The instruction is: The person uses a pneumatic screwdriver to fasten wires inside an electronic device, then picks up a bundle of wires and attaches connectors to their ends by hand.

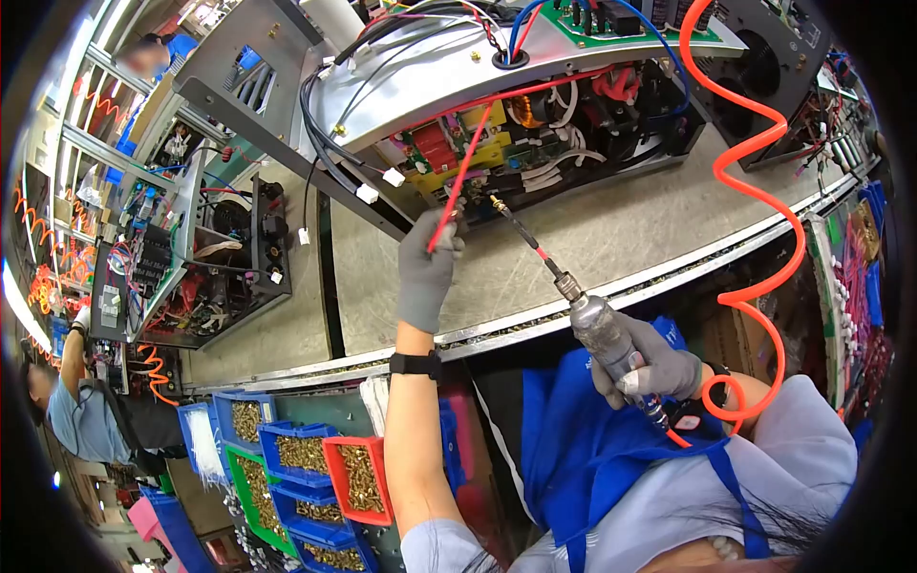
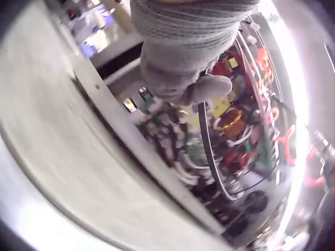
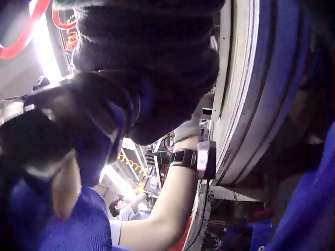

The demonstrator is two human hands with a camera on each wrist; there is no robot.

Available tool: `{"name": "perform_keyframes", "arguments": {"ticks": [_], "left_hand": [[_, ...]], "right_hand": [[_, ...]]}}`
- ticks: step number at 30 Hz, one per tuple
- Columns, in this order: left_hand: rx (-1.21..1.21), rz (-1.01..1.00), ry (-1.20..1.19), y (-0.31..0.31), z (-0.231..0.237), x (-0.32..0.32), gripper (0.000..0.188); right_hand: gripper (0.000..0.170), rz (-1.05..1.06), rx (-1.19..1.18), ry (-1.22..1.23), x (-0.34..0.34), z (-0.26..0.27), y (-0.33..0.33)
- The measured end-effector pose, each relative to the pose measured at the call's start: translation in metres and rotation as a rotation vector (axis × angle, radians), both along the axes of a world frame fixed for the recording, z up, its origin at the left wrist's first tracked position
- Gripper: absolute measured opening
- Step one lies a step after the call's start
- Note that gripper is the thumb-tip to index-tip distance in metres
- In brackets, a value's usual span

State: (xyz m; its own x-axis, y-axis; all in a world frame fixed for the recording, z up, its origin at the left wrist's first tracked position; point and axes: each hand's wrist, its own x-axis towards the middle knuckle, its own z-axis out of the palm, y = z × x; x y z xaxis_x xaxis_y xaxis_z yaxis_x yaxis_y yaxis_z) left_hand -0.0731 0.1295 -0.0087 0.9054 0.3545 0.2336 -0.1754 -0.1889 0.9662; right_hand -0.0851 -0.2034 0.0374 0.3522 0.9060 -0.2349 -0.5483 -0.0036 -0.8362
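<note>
In the head view my gloved left hand pinches a red cable in front of an opened electronics chassis. The left wrist view shows those gloved fingers bent above the chassis's circuit parts. Lower right, my gloved right hand grips a pneumatic screwdriver around its body. Its long bit slants up towards the chassis, with a brass-coloured piece at the tip. Only a dark view of the right glove shows in the right wrist view.
A coiled orange air hose hangs at the right. White connectors dangle from the chassis. A second chassis stands left on the metal workbench. Blue, red and green bins hold brass fasteners. Another person works at far left.
</note>
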Motion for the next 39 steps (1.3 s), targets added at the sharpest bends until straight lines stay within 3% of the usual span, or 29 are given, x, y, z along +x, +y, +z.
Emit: {"name": "perform_keyframes", "arguments": {"ticks": [3, 6, 9, 11, 16, 19, 22, 25, 28, 31, 34, 39], "left_hand": [[0.625, 0.098, -0.083, 0.017, -0.011, 0.022, 0.020], [0.838, 0.215, -0.074, 0.003, -0.031, 0.033, 0.026], [0.706, 0.244, 0.020, 0.002, -0.030, 0.038, 0.027], [0.409, 0.196, 0.134, 0.007, -0.036, 0.042, 0.033], [0.297, 0.162, 0.255, 0.012, -0.028, 0.030, 0.033], [0.465, 0.217, 0.159, 0.007, -0.021, 0.029, 0.031], [0.278, 0.211, 0.296, -0.005, -0.003, 0.029, 0.027], [0.009, 0.331, 0.209, -0.022, -0.001, 0.028, 0.022], [0.312, 0.379, 0.009, -0.006, -0.027, 0.032, 0.026], [0.185, 0.380, -0.049, -0.026, -0.006, 0.031, 0.035], [0.282, 0.348, -0.031, -0.015, -0.022, 0.035, 0.039], [0.204, 0.322, -0.051, -0.011, -0.030, 0.039, 0.037]], "right_hand": [[0.074, -0.018, -0.112, -0.031, 0.003, 0.008, 0.011], [0.066, -0.027, -0.083, -0.076, 0.007, -0.002, 0.015], [0.058, -0.056, -0.182, -0.127, 0.008, -0.008, 0.022], [0.053, -0.055, -0.196, -0.107, 0.011, -0.012, 0.026], [0.055, -0.042, -0.226, -0.083, 0.013, -0.024, 0.040], [0.057, -0.059, -0.224, -0.089, 0.014, -0.026, 0.046], [0.058, -0.094, -0.204, -0.103, 0.016, -0.023, 0.052], [0.058, -0.126, -0.188, -0.084, 0.018, -0.020, 0.057], [0.060, -0.106, -0.180, -0.107, 0.020, -0.023, 0.059], [0.060, -0.104, -0.190, -0.105, 0.020, -0.019, 0.062], [0.059, -0.102, -0.175, -0.110, 0.021, -0.025, 0.065], [0.060, -0.105, -0.186, -0.100, 0.022, -0.027, 0.070]]}}
